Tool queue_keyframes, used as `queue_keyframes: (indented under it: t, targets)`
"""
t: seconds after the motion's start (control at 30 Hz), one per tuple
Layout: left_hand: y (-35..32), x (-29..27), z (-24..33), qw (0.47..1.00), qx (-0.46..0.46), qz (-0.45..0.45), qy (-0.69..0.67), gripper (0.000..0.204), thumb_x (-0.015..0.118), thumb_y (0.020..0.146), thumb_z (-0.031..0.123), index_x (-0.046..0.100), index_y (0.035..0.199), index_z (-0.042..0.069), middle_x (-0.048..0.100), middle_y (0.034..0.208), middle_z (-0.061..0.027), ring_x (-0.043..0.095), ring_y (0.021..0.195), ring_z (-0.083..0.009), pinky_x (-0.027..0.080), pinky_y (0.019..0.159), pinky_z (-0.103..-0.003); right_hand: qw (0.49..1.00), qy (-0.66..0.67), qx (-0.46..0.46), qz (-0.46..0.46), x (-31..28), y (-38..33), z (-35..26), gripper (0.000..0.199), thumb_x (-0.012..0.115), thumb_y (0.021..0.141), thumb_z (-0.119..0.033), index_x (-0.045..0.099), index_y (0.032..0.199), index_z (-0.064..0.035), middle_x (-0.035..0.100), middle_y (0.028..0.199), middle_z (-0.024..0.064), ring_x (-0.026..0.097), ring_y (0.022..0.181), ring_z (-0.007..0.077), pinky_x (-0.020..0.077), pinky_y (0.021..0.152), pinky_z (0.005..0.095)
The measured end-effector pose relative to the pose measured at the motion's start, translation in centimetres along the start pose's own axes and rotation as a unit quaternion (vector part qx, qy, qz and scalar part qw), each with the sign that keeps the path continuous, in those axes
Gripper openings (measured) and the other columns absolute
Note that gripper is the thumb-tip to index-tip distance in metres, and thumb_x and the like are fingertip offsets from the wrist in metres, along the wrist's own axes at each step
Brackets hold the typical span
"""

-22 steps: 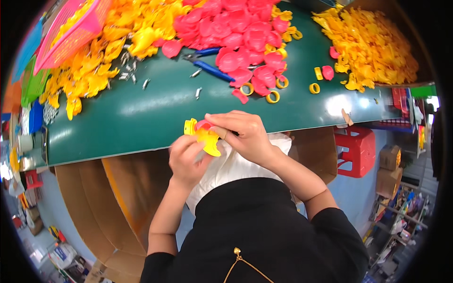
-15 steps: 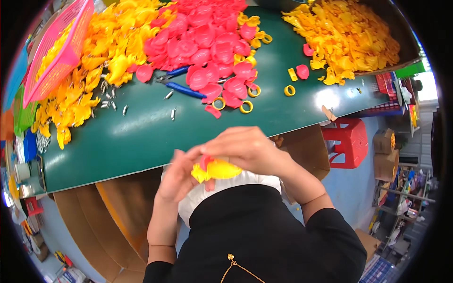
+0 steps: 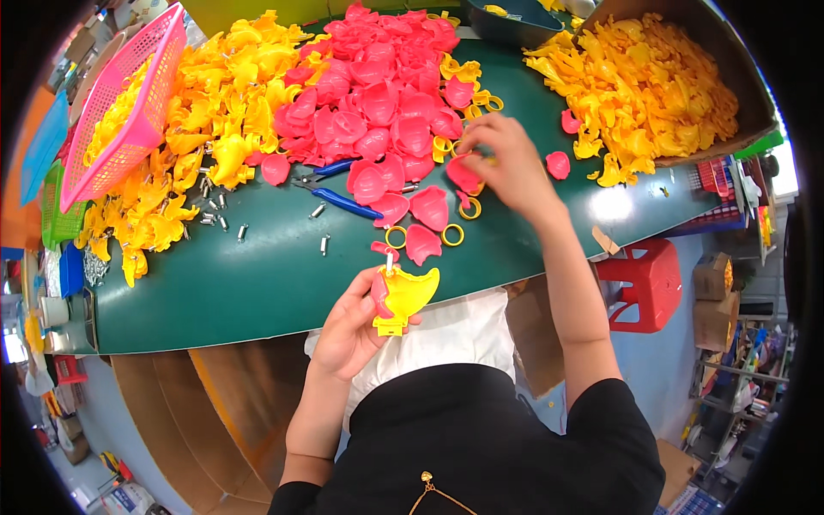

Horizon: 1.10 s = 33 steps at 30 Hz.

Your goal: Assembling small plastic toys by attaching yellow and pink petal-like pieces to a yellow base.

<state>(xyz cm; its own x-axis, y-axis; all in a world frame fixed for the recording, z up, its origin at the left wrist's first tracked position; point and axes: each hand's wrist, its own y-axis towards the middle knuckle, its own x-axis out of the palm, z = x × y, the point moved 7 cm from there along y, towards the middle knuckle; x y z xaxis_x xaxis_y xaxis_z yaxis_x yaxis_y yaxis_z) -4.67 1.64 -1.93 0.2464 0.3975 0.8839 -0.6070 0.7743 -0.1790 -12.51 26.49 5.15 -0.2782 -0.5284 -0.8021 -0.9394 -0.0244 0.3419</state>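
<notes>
My left hand [image 3: 345, 333] holds a yellow curved plastic part [image 3: 410, 292] upright in front of my body. A pink plastic piece [image 3: 379, 293] sits against its left side, under my thumb, and a small metal cylinder [image 3: 390, 262] stands at its top. My right hand [image 3: 512, 167] is over the right edge of the pink heap, its fingers curled and closed on a pink shell-shaped piece [image 3: 462, 175]. Something yellow shows between these fingers, mostly hidden. Yellow rings [image 3: 452, 235] and loose pink shells [image 3: 422, 244] lie just nearer on the table.
On the green table [image 3: 249, 292] lie a pink shell heap [image 3: 378, 94], yellow parts [image 3: 232, 94], blue-handled pliers [image 3: 348, 202] and small metal cylinders [image 3: 242, 232]. A pink basket [image 3: 129, 112] stands left, a carton of yellow parts [image 3: 755, 103] right. A red stool [image 3: 648, 287] stands beyond the edge.
My hands were together around the yellow part and have separated. The right has reached forward to the pink pieces; the left now holds the part upright alone. The whole view has shifted slightly.
</notes>
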Motion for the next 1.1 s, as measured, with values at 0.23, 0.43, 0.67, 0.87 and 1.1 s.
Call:
queue_keyframes:
  t: [0.23, 0.43, 0.67, 0.87, 1.1]
  targets:
    - [-0.9, 0.1, 1.7, 0.999, 0.026, 0.012, -0.025, 0.052, 0.061, 0.090, 0.023, 0.037, 0.132, 0.004, 0.045, 0.139, -0.0253, 0.065, 0.100, -0.0386, 0.058, 0.082, -0.043, 1.000, -0.006, 0.008, 0.026, -1.5, -1.3, -3.9, 0.021, 0.068, 0.080, -0.009, 0.068, 0.101, -0.0078, 0.060, 0.104, 0.0089, 0.052, 0.106, 0.0277, 0.0433, 0.091, 0.0365]
    - [-2.6, -0.9, 3.9, 0.994, 0.086, 0.057, 0.034, 0.056, 0.061, 0.093, 0.028, 0.036, 0.137, 0.003, 0.043, 0.141, -0.0238, 0.064, 0.103, -0.0390, 0.057, 0.085, -0.043, 0.998, 0.032, -0.049, 0.021, 1.5, -2.8, -8.3, 0.019, 0.073, 0.076, -0.008, 0.069, 0.094, -0.0063, 0.058, 0.097, 0.0062, 0.051, 0.097, 0.0269, 0.0438, 0.083, 0.0355]
    - [-3.5, -1.0, 4.2, 0.987, 0.115, 0.090, 0.072, 0.057, 0.060, 0.093, 0.026, 0.038, 0.140, 0.001, 0.044, 0.141, -0.0222, 0.063, 0.106, -0.0390, 0.056, 0.087, -0.043, 0.993, -0.027, -0.110, 0.027, 5.1, -4.7, -11.6, 0.021, 0.077, 0.067, -0.007, 0.067, 0.085, -0.0091, 0.057, 0.098, 0.0035, 0.048, 0.100, 0.0303, 0.0442, 0.083, 0.0393]
    - [-4.2, -1.7, 4.5, 0.982, 0.135, 0.105, 0.082, 0.055, 0.056, 0.094, 0.027, 0.038, 0.139, -0.001, 0.046, 0.139, -0.0242, 0.067, 0.098, -0.0367, 0.057, 0.083, -0.042, 0.983, 0.138, 0.090, 0.075, -0.1, -5.5, -6.2, 0.016, 0.063, 0.087, -0.003, 0.068, 0.101, -0.0048, 0.068, 0.091, 0.0084, 0.065, 0.085, 0.0206, 0.0487, 0.068, 0.0296]
    - [-3.3, -1.1, 4.7, 0.981, 0.137, 0.117, 0.075, 0.058, 0.052, 0.096, 0.027, 0.032, 0.142, -0.001, 0.048, 0.135, -0.0233, 0.066, 0.092, -0.0353, 0.057, 0.080, -0.041, 0.998, -0.060, -0.019, 0.005, 0.6, -4.9, -5.4, 0.016, 0.063, 0.086, -0.003, 0.068, 0.101, -0.0039, 0.054, 0.089, 0.0085, 0.056, 0.086, 0.0244, 0.0463, 0.074, 0.0323]
